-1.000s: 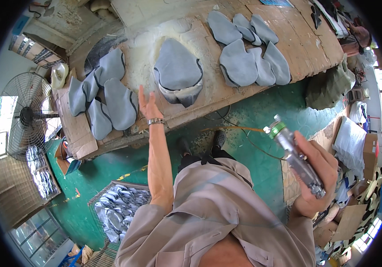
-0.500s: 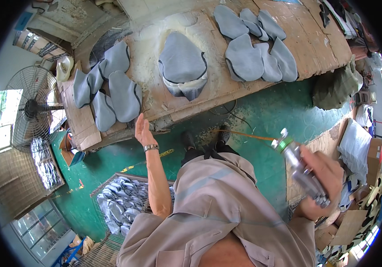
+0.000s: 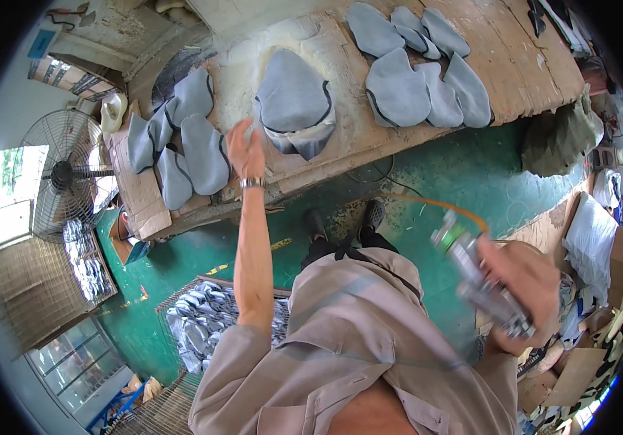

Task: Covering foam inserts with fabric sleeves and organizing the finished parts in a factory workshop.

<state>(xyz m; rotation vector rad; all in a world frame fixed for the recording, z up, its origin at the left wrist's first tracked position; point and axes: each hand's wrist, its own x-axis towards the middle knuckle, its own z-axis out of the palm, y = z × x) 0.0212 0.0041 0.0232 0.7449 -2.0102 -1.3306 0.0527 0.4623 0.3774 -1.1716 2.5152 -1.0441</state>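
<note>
My right hand (image 3: 529, 279) is wrapped round a metal spray gun (image 3: 471, 264) with a green ring, held right of my body above the floor. An orange hose (image 3: 435, 201) runs beside it. Over the front of the workbench, my left hand (image 3: 246, 151) has its fingers stretched out, holding nothing. It is beside a grey rounded piece with black edging (image 3: 293, 90), which lies over more grey pieces with pale undersides on a whitened patch. Several similar grey pieces (image 3: 205, 154) lie left of that hand, and another group (image 3: 397, 87) lies on the right.
The cardboard-covered workbench (image 3: 522, 69) spans the far side. A large wire fan (image 3: 61, 174) stands left. Below my left arm, a mesh rack (image 3: 199, 326) carries many grey pieces. Green cloth (image 3: 562, 138) hangs off the bench's right end; cartons (image 3: 576, 373) and a white bag (image 3: 588, 250) sit right.
My left hand has moved forward over the bench, closer to the middle grey piece. The spray gun has shifted slightly left in my right hand, and the orange hose now bows upward.
</note>
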